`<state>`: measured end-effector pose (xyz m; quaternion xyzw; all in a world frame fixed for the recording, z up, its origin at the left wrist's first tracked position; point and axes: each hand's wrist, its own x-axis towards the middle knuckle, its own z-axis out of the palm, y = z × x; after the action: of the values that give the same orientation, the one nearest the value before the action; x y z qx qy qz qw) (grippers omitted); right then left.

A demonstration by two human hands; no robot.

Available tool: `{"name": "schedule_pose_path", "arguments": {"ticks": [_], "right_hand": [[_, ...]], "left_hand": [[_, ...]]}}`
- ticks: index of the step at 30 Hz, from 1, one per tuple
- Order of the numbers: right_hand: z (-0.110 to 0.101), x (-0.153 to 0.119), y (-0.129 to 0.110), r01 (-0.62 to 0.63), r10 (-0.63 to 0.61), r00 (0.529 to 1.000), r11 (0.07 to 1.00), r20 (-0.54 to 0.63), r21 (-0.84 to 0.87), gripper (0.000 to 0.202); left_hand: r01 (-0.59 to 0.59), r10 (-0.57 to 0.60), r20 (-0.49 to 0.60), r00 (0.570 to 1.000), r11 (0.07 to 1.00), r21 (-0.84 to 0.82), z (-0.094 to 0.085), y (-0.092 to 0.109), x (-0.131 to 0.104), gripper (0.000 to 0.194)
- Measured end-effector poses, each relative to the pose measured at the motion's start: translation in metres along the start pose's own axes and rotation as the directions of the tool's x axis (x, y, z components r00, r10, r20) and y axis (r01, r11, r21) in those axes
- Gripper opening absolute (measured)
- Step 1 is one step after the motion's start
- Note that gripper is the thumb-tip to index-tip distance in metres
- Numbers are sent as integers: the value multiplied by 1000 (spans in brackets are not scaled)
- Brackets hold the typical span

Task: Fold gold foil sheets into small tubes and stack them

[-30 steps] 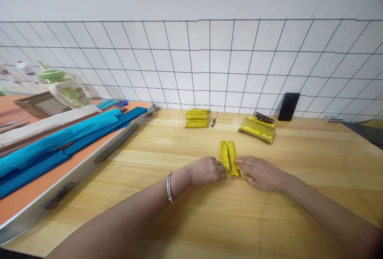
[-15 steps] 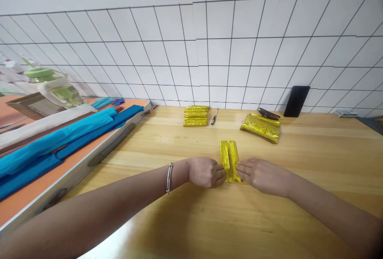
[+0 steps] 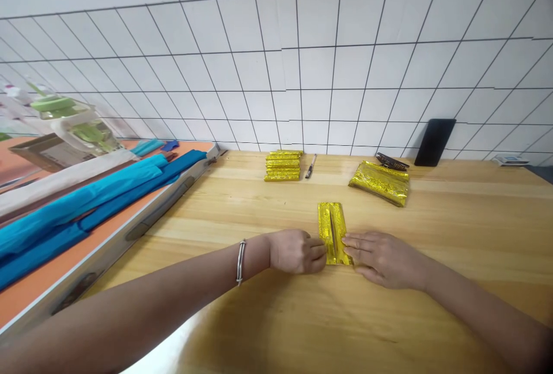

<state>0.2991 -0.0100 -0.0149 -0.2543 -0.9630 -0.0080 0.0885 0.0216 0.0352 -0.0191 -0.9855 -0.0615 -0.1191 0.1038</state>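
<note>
A folded gold foil sheet lies flat on the wooden table in front of me, its two long sides folded in and a narrow dark gap between them. My left hand, with a silver bangle at the wrist, is closed at the sheet's lower left edge; its fingers are curled and the tips partly hidden. On the opposite edge rest the fingertips of my right hand, fingers stretched out and slightly apart. Farther back sit a pile of narrow folded gold strips and a stack of gold foil sheets.
A pen lies beside the gold strips. Behind the foil stack are a dark hair clip and a black phone leaning on the tiled wall. To the left, an orange table holds blue fabric and a green-lidded bottle.
My right hand has shifted slightly right and its fingers have spread a little. The left hand stays at the sheet's edge. The view has tilted slightly.
</note>
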Motion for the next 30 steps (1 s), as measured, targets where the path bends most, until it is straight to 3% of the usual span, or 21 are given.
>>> {"name": "schedule_pose_path", "arguments": {"ticks": [3, 6, 10, 15, 22, 30], "right_hand": [[1, -1, -4, -37, 37, 999, 999, -29, 18, 42], [5, -1, -8, -74, 75, 995, 997, -62, 10, 39], [11, -1, -12, -103, 100, 988, 995, -114, -19, 29], [20, 1, -17, -134, 121, 976, 989, -180, -58, 25], [27, 2, -16, -104, 76, 958, 991, -277, -88, 22], [28, 1, -14, -127, 110, 965, 990, -240, -56, 23]], "left_hand": [[-52, 50, -24, 998, 993, -102, -2, 3, 0, 23], [80, -91, -52, 994, 980, -183, 0, 7, -2, 25], [248, -277, -68, 959, 927, -281, 8, 15, -3, 24], [347, -402, -93, 911, 869, -351, 14, 22, -4, 24], [341, -392, -70, 917, 864, -372, 13, 26, -4, 22], [358, -376, 18, 927, 866, -348, 4, 33, -1, 25]]}}
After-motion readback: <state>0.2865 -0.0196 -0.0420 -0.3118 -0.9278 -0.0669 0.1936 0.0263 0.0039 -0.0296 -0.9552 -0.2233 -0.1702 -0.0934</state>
